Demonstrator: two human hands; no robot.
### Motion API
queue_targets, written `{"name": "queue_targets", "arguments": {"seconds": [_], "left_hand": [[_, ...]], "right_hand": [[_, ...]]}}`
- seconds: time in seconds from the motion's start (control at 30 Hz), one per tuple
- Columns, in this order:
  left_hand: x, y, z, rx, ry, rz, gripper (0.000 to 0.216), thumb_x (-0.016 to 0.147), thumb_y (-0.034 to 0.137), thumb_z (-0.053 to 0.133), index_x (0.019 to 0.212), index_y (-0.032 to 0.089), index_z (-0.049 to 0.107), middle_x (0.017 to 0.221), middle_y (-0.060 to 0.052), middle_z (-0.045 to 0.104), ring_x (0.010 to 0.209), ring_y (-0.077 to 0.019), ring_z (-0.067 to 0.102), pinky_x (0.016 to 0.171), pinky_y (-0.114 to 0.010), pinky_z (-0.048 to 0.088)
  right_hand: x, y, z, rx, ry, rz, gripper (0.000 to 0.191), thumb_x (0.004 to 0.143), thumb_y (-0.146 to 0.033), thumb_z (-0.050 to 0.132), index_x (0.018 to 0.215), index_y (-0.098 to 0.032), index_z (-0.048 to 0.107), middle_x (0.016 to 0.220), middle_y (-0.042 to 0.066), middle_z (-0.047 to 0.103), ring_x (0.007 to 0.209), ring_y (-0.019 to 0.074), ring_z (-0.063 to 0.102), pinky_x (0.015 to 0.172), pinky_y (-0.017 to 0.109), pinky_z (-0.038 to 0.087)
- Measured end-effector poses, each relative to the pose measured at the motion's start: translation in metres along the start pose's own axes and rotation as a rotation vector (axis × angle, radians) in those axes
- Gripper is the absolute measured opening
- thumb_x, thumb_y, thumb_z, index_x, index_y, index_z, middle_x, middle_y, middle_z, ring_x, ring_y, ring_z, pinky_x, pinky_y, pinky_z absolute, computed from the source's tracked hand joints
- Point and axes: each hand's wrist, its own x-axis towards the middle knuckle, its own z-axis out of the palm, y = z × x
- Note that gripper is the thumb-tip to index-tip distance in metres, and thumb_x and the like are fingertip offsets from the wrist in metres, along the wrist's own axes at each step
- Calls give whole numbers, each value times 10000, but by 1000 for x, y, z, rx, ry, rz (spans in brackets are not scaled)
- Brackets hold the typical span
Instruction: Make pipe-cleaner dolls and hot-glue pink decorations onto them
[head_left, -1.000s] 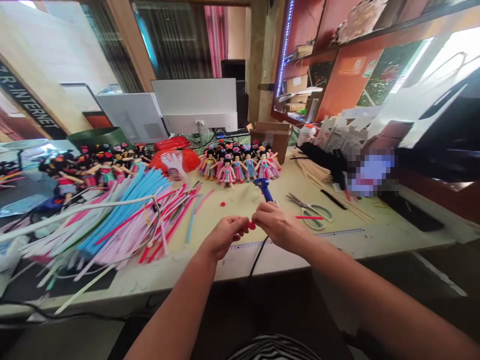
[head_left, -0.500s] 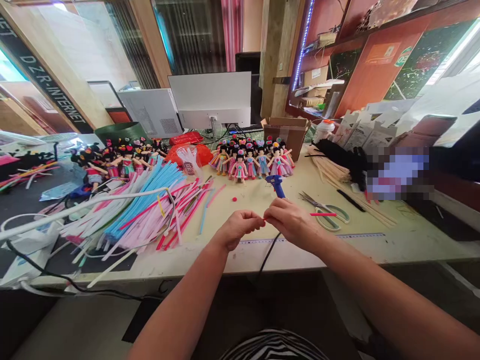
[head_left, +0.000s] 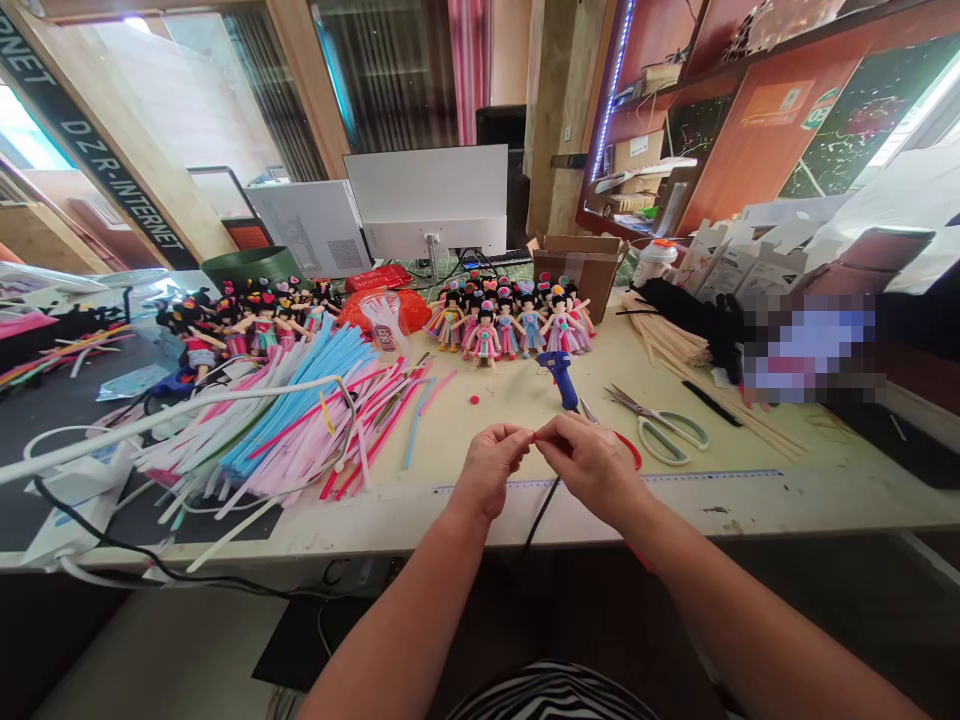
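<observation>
Red strip pinched between left hand, right hand grip.

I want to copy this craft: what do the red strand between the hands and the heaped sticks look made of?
Red strand: thin and bendy, curving from the right hand; likely pipe cleaner or wire, too small to tell. Heaped sticks: matte, slightly fuzzy pink, blue and red rods, seemingly chenille stems.

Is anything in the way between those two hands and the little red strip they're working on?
Nothing visible. The left hand and right hand both pinch the red strip directly. The glue gun and scissors lie farther back on the table, clear of the fingers.
</observation>
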Motion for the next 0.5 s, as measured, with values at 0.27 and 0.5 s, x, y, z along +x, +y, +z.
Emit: {"name": "queue_targets", "arguments": {"seconds": [0.27, 0.5], "left_hand": [[-6, -3, 0, 104, 34, 40, 271, 604, 397, 755, 646, 158, 634, 651, -5, 575, 620, -104, 426, 630, -277, 332], [-3, 20, -20, 362, -250, -5, 306, 675, 463, 689, 673, 157, 700, 679, -39, 630, 672, -139, 493, 677, -298, 367]], "right_hand": [[1, 1, 1, 27, 16, 76, 126, 822, -201, 555, 706, -209, 603, 646, -4, 605, 608, 137, 551, 570, 249, 389], [7, 6, -13, 27, -195, 12, 129, 830, -189, 545, 728, -202, 622, 715, 9, 634, 650, 136, 570, 592, 252, 392]]}}
